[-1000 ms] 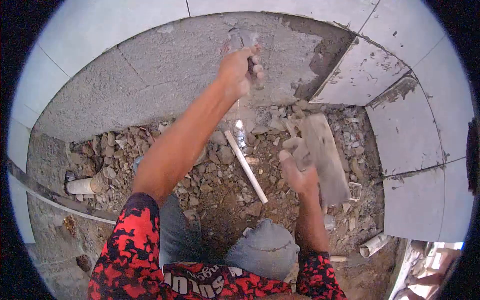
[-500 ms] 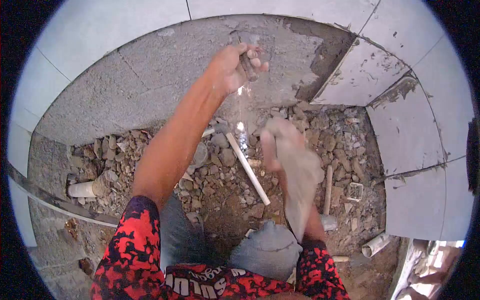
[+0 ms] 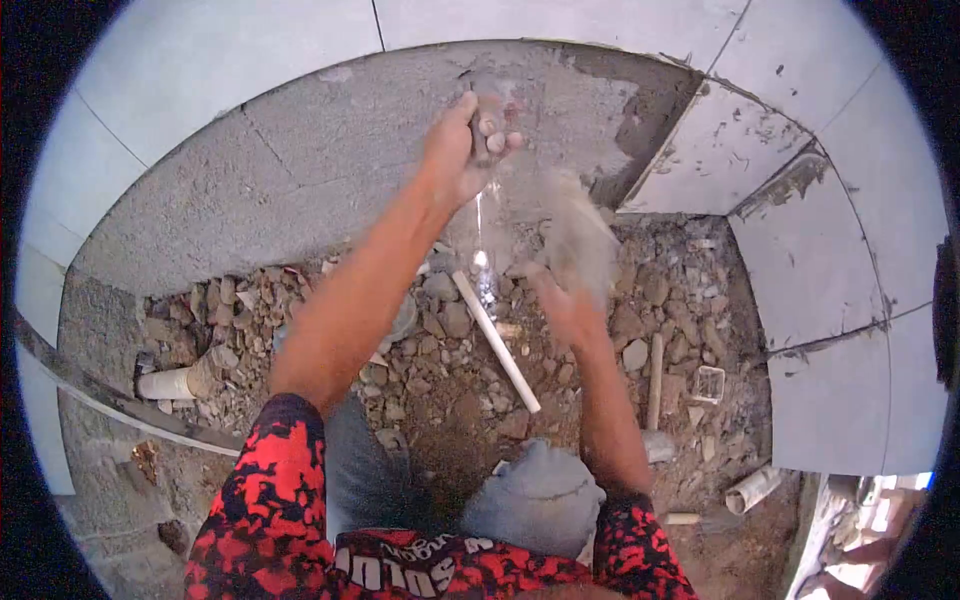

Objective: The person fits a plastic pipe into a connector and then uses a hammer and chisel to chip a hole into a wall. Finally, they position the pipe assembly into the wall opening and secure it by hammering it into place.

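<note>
My left hand (image 3: 484,140) is closed around a dark, slim object held upright against the bare grey wall (image 3: 350,140); the object is mostly hidden by the fingers. Lower and to the right, my right hand (image 3: 568,305) is closed on a pale, blurred item (image 3: 585,240), too smeared to name. Under my left hand, a thin bright streak and a shiny spot show above the rubble. A hammer with a pale handle (image 3: 497,343) lies on the stones between my forearms.
Rubble (image 3: 420,390) covers the ground. Pale tiles (image 3: 826,262) line the right side. Pipe pieces lie at left (image 3: 166,384) and lower right (image 3: 752,490). A wooden handle (image 3: 656,382) and a small clear box (image 3: 709,384) are on the right.
The pale item in my right hand has swung up and forward, from over the forearm towards the wall. My left hand has shifted slightly down.
</note>
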Motion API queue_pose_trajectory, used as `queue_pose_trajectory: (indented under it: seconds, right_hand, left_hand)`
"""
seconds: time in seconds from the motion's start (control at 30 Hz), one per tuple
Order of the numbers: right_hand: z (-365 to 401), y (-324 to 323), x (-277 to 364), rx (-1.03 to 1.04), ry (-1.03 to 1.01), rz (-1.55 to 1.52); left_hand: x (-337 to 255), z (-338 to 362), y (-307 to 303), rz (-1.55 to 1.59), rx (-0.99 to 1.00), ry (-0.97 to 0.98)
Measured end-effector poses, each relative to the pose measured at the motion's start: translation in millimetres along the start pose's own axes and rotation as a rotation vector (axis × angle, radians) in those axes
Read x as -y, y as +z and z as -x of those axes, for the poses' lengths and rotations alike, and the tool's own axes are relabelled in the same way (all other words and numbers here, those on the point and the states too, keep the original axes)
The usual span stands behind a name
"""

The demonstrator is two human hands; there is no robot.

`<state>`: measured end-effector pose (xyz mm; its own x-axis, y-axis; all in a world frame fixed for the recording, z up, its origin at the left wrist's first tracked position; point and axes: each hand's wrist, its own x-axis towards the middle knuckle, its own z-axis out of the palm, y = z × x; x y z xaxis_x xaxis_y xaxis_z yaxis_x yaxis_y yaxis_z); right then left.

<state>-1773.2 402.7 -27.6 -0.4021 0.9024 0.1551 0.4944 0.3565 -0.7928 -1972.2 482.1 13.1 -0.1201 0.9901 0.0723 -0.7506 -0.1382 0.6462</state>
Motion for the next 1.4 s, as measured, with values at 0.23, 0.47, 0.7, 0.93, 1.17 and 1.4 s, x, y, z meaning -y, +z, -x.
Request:
queue_pose_trajectory:
  seconds: [0.23,0.47,0.7,0.93,1.17,1.4]
  right_hand:
    - [37.2,-22.1,-31.1,-0.233,0.197,-0.513]
    - [57.3,-35.7,-41.0,-0.245,0.301,-0.452]
    - [74.7,-28.1,-39.9,-0.258,0.320,-0.515]
    - [74.8,-32.1,-25.7,-0.222,0.298,-0.538]
    - [71.9,-26.1,-10.5,-0.208,0.307,-0.583]
    - [61.8,-18.9,-13.5,-0.173,0.135,-0.360]
  left_hand:
    - [-17.7,-48.2,59.3,0.344,-0.285,-0.079]
    - [44.9,-23.5,27.3,0.243,-0.326,0.006]
    - [43.3,17.7,42.8,0.106,-0.317,0.065]
    - [37.2,22.6,41.8,0.194,-0.345,0.095]
    - [33.2,22.4,31.7,0.231,-0.316,0.083]
    - [29.3,16.0,32.2,0.220,-0.293,0.093]
